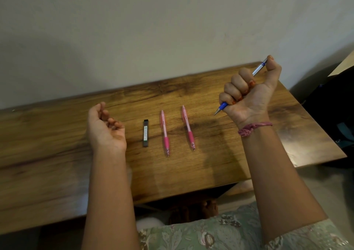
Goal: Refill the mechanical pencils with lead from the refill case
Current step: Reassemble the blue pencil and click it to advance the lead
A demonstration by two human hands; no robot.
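Observation:
My right hand (249,94) is raised above the table's right side and grips a blue and silver mechanical pencil (257,70) in a fist, thumb on its top end, tip pointing down-left. Two pink mechanical pencils (164,133) (188,128) lie side by side on the wooden table (57,154), tips toward me. A slim black lead refill case (146,133) lies just left of them. My left hand (106,127) hovers left of the case, palm up, fingers loosely curled, holding nothing.
The table stands against a plain wall. A dark bag (331,106) sits on the floor past the table's right edge. My lap in a floral garment (210,232) shows below the table's front edge.

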